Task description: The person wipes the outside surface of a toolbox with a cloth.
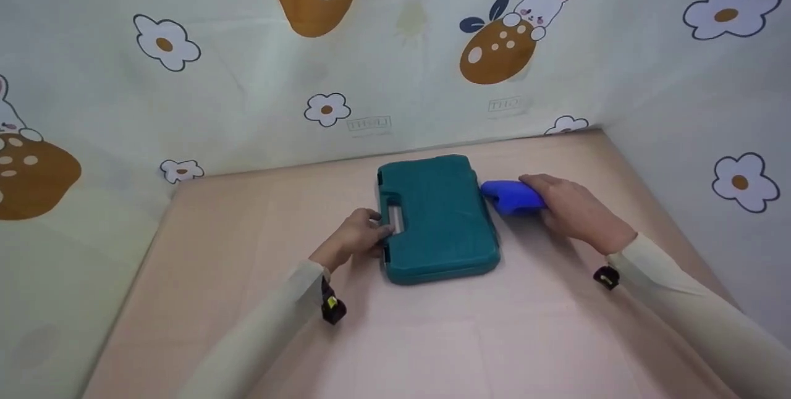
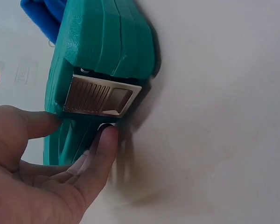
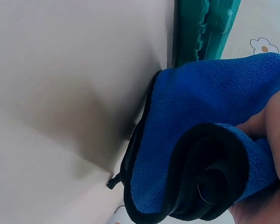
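Observation:
A teal plastic carrying case (image 1: 442, 217) lies on the table, its handle toward the left. My left hand (image 1: 358, 233) grips that handle, thumb on top and fingers underneath. The left wrist view shows a metal latch (image 2: 100, 95) on the case beside my left hand (image 2: 51, 172). At the case's right side, my right hand (image 1: 578, 210) holds a bunched blue cloth (image 1: 511, 196). Close up, the cloth (image 3: 210, 93) has black edging and is folded over in my right hand (image 3: 270, 154). The case's hinged side (image 3: 207, 30) stands just beyond the cloth.
The pale pinkish table (image 1: 395, 349) runs back to a wall covering (image 1: 408, 71) printed with flowers, rabbits and brown fruit shapes. Another stretch of the covering (image 1: 698, 109) borders the table on the right. A small black device is strapped on each wrist.

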The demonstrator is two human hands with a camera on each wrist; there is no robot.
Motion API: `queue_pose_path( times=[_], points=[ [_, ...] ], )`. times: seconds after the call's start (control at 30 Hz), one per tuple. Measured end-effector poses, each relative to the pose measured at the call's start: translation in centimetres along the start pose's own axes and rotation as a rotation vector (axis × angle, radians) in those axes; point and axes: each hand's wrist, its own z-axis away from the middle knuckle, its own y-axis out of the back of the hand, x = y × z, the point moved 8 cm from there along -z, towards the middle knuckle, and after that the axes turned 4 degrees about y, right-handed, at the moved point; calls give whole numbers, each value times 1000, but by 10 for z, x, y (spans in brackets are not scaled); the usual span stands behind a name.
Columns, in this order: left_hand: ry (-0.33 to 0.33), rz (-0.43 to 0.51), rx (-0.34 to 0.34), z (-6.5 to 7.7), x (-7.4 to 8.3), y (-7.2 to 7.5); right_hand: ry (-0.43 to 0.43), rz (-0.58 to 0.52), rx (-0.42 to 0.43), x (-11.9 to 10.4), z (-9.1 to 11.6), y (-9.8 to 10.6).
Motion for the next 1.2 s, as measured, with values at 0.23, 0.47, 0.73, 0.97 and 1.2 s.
queue_pose_path(
  times=[0.23,0.47,0.73,0.97,1.2],
  points=[
    [9,33,-27,-3,-3,-1,-27,-16,-15,4,-3,-2],
    [7,124,-40,1,2,8,-30,-30,1,6,-2,0],
    [-41,289,-108,17,23,28,-69,-45,-19,10,0,-1],
    [-143,396,-176,43,49,45,-24,-32,21,10,0,2],
    [-214,345,-164,64,75,53,-16,-57,15,7,-2,2]
  ],
)
